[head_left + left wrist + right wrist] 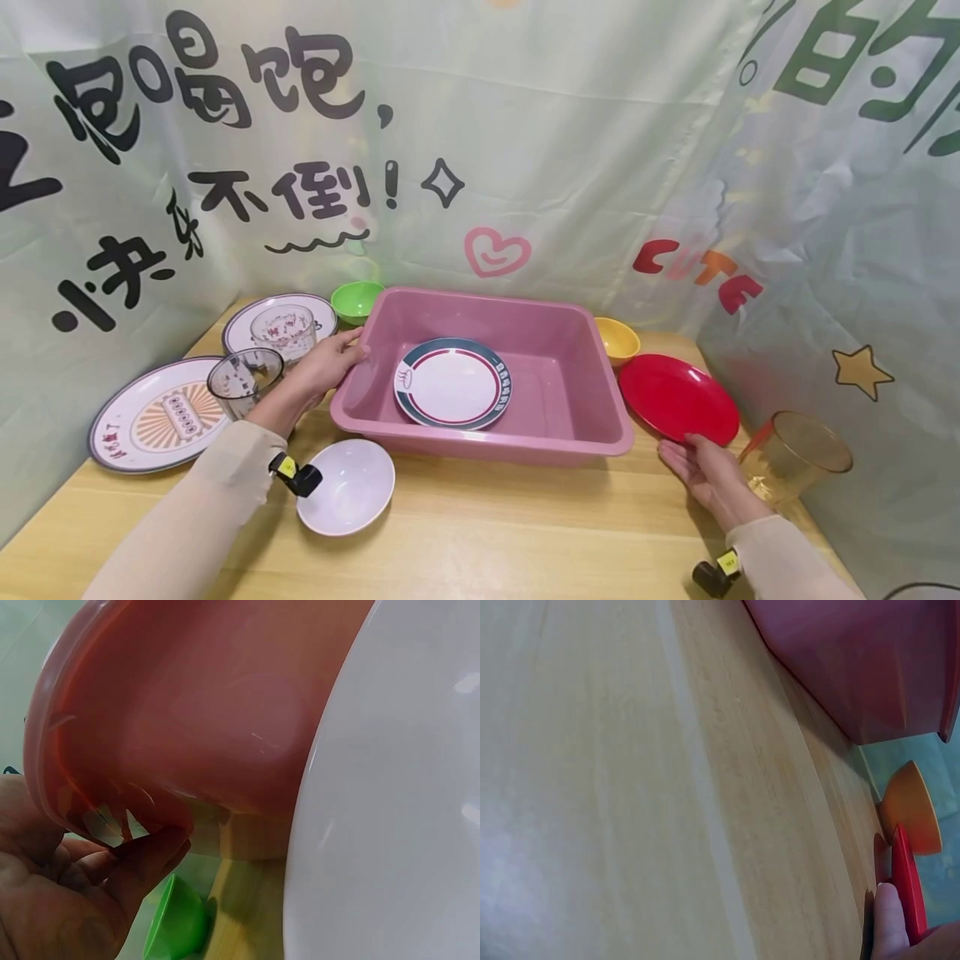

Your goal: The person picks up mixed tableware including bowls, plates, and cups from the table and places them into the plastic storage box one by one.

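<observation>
A pink plastic basin (600, 400) stands mid-table, with a white plate (450, 385) with a dark teal rim lying inside on its left part. My left hand (330, 362) holds the basin's left rim; in the left wrist view, the fingers (150, 862) curl at the basin's corner (202, 712). My right hand (708, 471) pinches the near edge of a red plate (678, 396) right of the basin. In the right wrist view, a fingertip (888, 915) presses against the red plate (909, 885), seen edge-on; the other fingers are mostly hidden.
A white bowl (352, 492) sits below my left wrist. On the left are two patterned plates (138, 417) and two clear glasses (247, 379). A green bowl (356, 300) and yellow bowl (618, 340) flank the basin. An amber glass (798, 458) stands beside my right hand.
</observation>
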A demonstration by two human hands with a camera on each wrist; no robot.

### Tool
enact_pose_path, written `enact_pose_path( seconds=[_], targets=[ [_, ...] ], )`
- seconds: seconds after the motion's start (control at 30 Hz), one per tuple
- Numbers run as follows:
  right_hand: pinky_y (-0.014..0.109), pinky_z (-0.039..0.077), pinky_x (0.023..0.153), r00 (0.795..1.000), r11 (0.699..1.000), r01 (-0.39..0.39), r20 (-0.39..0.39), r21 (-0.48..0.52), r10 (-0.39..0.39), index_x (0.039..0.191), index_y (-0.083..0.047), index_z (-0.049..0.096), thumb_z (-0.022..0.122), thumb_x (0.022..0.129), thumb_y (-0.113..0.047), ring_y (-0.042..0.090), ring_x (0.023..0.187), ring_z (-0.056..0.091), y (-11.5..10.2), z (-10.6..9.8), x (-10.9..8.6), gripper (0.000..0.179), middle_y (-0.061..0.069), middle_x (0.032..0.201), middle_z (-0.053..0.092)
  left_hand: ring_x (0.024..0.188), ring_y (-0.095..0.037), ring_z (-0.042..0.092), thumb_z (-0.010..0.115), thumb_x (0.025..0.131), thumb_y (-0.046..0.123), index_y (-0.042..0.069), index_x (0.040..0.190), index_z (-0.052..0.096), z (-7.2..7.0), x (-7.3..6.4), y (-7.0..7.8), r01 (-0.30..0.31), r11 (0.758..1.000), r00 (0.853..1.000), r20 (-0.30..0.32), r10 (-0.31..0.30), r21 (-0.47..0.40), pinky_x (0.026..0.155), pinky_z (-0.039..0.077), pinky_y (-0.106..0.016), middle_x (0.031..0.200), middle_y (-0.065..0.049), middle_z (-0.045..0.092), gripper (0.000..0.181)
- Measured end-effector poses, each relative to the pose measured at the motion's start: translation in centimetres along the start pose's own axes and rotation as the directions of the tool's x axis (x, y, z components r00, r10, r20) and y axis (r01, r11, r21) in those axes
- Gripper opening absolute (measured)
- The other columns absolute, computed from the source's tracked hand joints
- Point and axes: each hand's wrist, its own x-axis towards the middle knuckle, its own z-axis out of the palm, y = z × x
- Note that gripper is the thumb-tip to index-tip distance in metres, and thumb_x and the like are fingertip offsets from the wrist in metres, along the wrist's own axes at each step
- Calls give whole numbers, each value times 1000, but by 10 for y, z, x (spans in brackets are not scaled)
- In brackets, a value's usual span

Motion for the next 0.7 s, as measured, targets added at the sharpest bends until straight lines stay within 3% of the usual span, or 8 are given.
enact_pose_path(
  seconds=[0.2,0.3,0.4,0.5,0.57,0.7],
  targets=[
    [37,55,85,999,998,44,-29,-36,-45,114,-1,43,38,104,-12,20,78,72,-1,3,1,16,7,78,70,114,-35,58,45,105,20,1,154,21,0,0,0,-5,1000,1000,-2,5,3,87,53,-34,136,-30,49,58],
    [37,55,84,995,994,71,-63,-78,-76,127,6,38,35,103,-8,19,77,72,0,6,0,28,6,76,69,115,-36,57,45,105,20,1,154,21,1,0,0,-9,1000,1000,-1,9,-4,88,53,-35,137,-30,49,58],
    [35,55,84,989,991,87,-109,-98,-97,150,5,15,33,102,-6,18,76,72,0,10,-1,52,4,74,67,115,-36,57,45,105,20,2,154,21,1,1,-1,-7,1000,1000,-1,7,-9,88,53,-35,137,-30,48,58],
    [33,55,83,976,987,104,-176,-127,-125,155,-2,-6,34,101,-4,17,74,72,0,14,-2,67,1,76,63,115,-35,57,45,105,21,3,154,22,1,2,-2,-1,1000,1000,-3,1,-5,87,54,-35,137,-29,49,58],
    [30,55,83,964,982,117,-220,-151,-148,156,-6,-6,35,100,-3,14,73,71,-1,15,-3,70,1,84,61,115,-34,57,44,105,21,3,155,22,1,2,-3,5,1000,1000,-5,-5,1,87,54,-35,136,-29,49,58],
    [25,53,85,949,963,167,-232,-213,-216,154,3,0,32,99,-3,5,72,68,-1,18,-4,64,16,118,51,114,-34,58,44,105,22,3,155,21,0,2,-4,6,1000,1000,-9,-6,12,87,54,-35,136,-28,49,58]
  ],
)
